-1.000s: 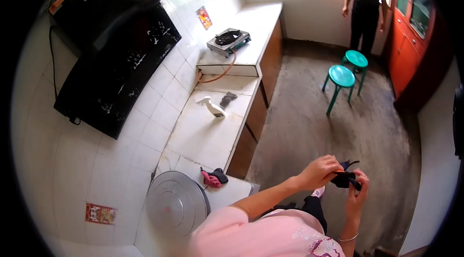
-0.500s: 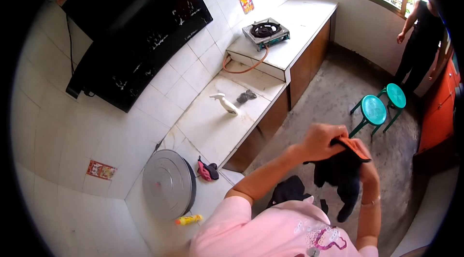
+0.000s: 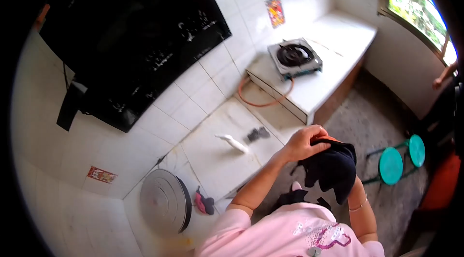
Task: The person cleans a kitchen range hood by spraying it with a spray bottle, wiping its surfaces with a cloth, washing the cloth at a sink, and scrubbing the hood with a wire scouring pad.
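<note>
My left hand (image 3: pixel 305 145) is closed on the upper edge of a black cloth item (image 3: pixel 333 167) with an orange edge or lining. Its lower part hangs in several loose lobes; I cannot tell its exact kind. My right forearm, with a bracelet at the wrist, reaches up behind the cloth, which hides the right hand and its fingers. The cloth is held in front of my chest, above the floor. More black fabric (image 3: pixel 290 198) shows below it, near my pink shirt.
Along the counter (image 3: pixel 212 160) are a gas stove (image 3: pixel 295 58) with an orange hose, a white spray-head-like object (image 3: pixel 233 144), a dark rag (image 3: pixel 258 134), a round grey lid (image 3: pixel 162 201) and a pink-and-black cloth (image 3: pixel 204 203). Green stools (image 3: pixel 390 166) and a person (image 3: pixel 442 95) are at right.
My view has swung, so the counter and stools sit lower in the picture. The black cloth has turned, covering my right hand and most of its orange edge. My left hand keeps its hold.
</note>
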A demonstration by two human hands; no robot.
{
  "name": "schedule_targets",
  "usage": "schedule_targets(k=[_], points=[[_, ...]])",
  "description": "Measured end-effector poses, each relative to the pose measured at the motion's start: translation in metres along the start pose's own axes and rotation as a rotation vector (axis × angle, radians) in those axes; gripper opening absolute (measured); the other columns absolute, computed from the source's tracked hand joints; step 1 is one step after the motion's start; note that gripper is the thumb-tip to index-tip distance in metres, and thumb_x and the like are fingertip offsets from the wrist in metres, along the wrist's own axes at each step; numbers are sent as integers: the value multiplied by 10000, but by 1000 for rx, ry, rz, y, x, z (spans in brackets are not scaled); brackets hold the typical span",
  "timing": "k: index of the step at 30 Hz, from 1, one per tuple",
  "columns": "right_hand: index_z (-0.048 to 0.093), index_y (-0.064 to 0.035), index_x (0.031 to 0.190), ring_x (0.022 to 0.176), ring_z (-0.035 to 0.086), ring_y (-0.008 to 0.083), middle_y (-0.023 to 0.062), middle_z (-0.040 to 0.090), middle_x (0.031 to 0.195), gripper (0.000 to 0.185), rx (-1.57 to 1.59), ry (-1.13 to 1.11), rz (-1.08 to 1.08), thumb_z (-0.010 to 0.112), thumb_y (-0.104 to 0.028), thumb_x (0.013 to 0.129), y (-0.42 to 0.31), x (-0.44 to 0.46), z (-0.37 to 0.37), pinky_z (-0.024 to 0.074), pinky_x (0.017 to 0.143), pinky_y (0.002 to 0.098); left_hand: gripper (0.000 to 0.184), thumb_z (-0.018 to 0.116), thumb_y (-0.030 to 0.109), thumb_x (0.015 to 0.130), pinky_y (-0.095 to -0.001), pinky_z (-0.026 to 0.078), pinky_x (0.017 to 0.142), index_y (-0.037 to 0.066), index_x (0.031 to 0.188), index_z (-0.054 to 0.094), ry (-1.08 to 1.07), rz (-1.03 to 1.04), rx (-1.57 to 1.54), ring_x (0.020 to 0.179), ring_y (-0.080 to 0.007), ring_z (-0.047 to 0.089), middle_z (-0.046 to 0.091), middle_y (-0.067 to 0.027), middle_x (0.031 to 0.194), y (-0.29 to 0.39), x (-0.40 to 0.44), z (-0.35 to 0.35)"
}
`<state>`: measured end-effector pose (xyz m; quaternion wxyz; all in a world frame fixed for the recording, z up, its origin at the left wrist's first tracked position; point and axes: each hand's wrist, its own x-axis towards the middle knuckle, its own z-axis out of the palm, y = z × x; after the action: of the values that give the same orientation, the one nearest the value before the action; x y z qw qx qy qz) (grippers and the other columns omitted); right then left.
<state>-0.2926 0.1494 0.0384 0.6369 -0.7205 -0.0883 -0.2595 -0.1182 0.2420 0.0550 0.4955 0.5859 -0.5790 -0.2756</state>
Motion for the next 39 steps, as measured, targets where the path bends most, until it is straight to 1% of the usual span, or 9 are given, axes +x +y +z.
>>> schedule_targets(k=[6, 9, 10, 16, 19, 24, 26, 34, 39], points=[[580, -11, 914, 788, 548, 231, 90, 576, 889, 118, 61, -267, -578, 560, -124, 886, 46, 124, -54, 440, 729, 334, 450, 617, 296, 937, -264, 433, 842, 99, 1313, 470, 222, -76, -26, 1015, -104, 523, 532, -22, 1132, -33, 41, -85], [550, -6, 1122, 1026, 533, 258, 102, 571, 1063, 234, 93, 155, 510, 525, -100, 909, 61, 152, -58, 423, 921, 354, 538, 517, 410, 976, -319, 434, 922, 102, 1398, 387, 353, -189, -255, 1124, -144, 482, 487, -49, 1233, -53, 48, -104], [550, 6, 1172, 1125, 526, 317, 132, 591, 1107, 288, -342, 126, -124, 517, -79, 898, 53, 183, -54, 388, 1012, 395, 595, 474, 470, 984, -347, 428, 966, 107, 1438, 347, 411, -211, -361, 1169, -161, 463, 469, -58, 1281, -54, 53, -103], [656, -44, 1005, 1070, 561, 248, 75, 633, 1055, 271, -1193, -572, -757, 641, -155, 758, 23, 330, -33, 399, 1013, 385, 536, 365, 385, 1029, -399, 315, 1135, 172, 1502, 231, 744, -58, -1479, 1365, -204, 369, 301, -54, 1523, -71, 84, -106], [680, -91, 884, 986, 605, 219, 43, 646, 1004, 148, -767, -583, -756, 629, -210, 814, 18, 375, -59, 454, 944, 360, 704, 383, 555, 975, -430, 352, 1102, 74, 1477, 271, 883, 31, -344, 1319, -280, 426, 407, -138, 1451, -30, 108, -137], [693, -88, 927, 1027, 600, 304, 125, 619, 1140, 137, -500, -752, -510, 637, -183, 846, 45, 437, -108, 489, 881, 391, 709, 295, 553, 990, -459, 317, 1112, 29, 1467, 325, 765, 455, -1115, 1333, -309, 408, 403, -141, 1471, -6, 92, -176], [694, -83, 909, 1032, 597, 307, 124, 615, 1148, 119, -455, -735, -551, 646, -164, 836, 56, 458, -105, 488, 883, 387, 665, 299, 525, 1008, -404, 332, 1102, 38, 1460, 326, 1215, 354, -778, 1297, -252, 444, 438, -131, 1432, 20, 89, -192], [679, -63, 851, 1006, 578, 282, 104, 602, 1137, 54, -404, -456, -904, 659, -89, 809, 46, 541, -56, 469, 841, 377, 618, 375, 299, 1037, -357, 183, 1147, 81, 1535, 82, 1564, 448, 881, 1407, -259, 243, 175, -140, 1559, 121, 115, -337], [625, -56, 831, 940, 566, 254, 74, 594, 1058, 75, -419, -182, -1189, 674, -65, 775, 13, 591, -21, 452, 783, 353, 524, 360, 312, 1027, -441, 153, 1146, 75, 1487, 277, 1343, 91, 1668, 1422, -329, 235, 290, -178, 1522, 154, 132, -431]])
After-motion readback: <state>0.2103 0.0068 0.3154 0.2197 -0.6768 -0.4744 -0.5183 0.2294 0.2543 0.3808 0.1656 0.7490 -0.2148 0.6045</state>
